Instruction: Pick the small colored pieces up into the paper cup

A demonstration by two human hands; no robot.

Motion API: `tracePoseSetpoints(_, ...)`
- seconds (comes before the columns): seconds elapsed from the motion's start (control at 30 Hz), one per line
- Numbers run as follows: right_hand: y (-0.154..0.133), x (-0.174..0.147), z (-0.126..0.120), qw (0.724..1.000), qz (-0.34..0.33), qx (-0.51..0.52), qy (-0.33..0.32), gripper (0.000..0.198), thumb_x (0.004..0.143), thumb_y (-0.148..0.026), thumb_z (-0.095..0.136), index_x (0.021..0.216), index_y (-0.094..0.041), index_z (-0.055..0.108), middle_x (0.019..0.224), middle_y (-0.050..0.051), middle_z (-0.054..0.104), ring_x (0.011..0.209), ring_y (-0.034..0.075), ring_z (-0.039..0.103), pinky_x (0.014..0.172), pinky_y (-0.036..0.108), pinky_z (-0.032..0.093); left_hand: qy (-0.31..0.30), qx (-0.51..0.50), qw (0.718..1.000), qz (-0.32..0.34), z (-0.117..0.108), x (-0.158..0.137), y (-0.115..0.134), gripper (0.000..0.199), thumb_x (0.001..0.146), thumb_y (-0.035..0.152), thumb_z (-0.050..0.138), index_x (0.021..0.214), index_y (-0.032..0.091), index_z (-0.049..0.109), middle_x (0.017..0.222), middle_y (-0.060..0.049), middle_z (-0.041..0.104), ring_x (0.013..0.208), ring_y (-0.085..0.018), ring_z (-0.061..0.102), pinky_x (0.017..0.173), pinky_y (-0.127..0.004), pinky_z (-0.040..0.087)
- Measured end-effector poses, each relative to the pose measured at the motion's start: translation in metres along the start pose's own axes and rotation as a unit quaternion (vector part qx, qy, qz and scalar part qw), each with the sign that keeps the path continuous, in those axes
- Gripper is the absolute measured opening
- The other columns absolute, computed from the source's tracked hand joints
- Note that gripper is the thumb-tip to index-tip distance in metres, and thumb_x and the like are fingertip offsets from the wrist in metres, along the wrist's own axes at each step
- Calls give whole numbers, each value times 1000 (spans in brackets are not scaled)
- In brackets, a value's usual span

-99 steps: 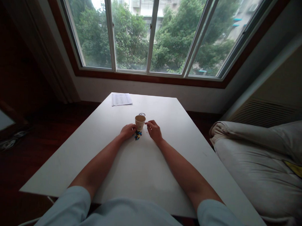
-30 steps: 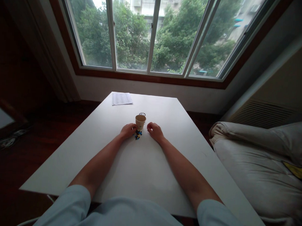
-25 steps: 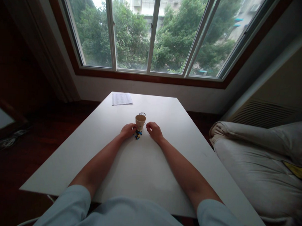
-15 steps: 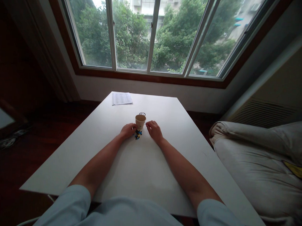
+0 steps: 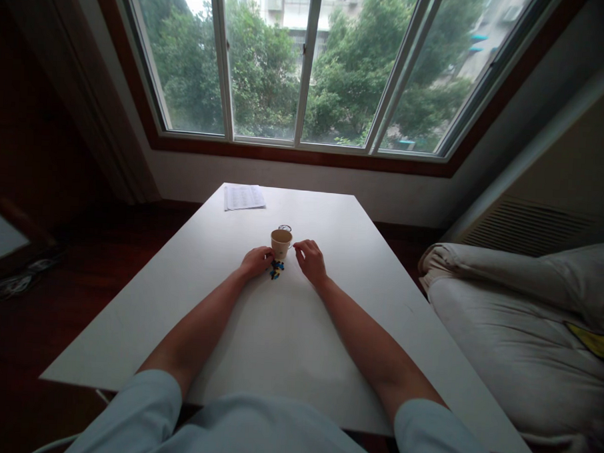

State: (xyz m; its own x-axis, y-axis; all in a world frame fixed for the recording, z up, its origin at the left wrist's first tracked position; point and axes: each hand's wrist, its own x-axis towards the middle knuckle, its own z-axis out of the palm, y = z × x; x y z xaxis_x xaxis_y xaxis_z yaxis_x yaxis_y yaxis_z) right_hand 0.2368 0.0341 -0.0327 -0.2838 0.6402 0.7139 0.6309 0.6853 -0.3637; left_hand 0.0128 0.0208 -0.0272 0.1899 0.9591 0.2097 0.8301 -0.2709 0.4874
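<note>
A small light-brown cup (image 5: 280, 245) stands upright near the middle of the white table, its open top facing up. A thin loop like a handle shows on its right side. Just in front of it lies a little cluster of blue, black and yellow pieces (image 5: 277, 271), too small to name. My left hand (image 5: 257, 260) rests at the cup's left, fingers curled together beside the cup and pieces; what they hold, if anything, is hidden. On the other side, my right hand (image 5: 310, 257) has its fingertips pinched close to the loop. Whether they touch it or grip something tiny is unclear.
Behind the cup lies a thin dark looped item (image 5: 284, 228). Printed paper sheets (image 5: 244, 197) lie at the table's far left corner. A cushioned seat with a pale cover (image 5: 498, 328) stands along the right, and a window is beyond the table (image 5: 296, 360).
My right hand has shifted slightly up and to the right, with its fingertips a little higher beside the cup. The left hand, cup and pieces look unmoved.
</note>
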Motion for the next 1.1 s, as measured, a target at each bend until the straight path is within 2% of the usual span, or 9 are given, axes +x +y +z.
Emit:
tracePoseSetpoints(0.5, -1, -1, 1, 1000, -1, 0, 0, 25, 96, -16, 47, 103, -25, 70, 97, 8, 64, 99, 26, 55, 88, 41, 50, -3, 7, 1000, -3, 2, 1, -1, 24, 88, 25, 56, 100, 26, 77, 103, -3, 75, 93, -20, 66, 83, -27, 48)
tracePoseSetpoints(0.9, -4, 0, 0, 999, -6, -10, 31, 33, 98, -22, 47, 125, -24, 65, 117, 10, 64, 115, 27, 54, 99, 45, 51, 12, 6, 1000, 28, 6, 4, -9, 25, 88, 25, 54, 99, 25, 77, 102, -3, 75, 90, -19, 66, 80, -27, 48)
tracePoseSetpoints(1.1, -5, 0, -1, 999, -25, -7, 22, 37, 98, -24, 46, 133, -23, 61, 123, 10, 63, 120, 27, 53, 104, 47, 49, 8, 5, 1000, 24, 2, 1, -5, 25, 88, 23, 54, 99, 26, 77, 102, -2, 75, 90, -18, 66, 81, -26, 49)
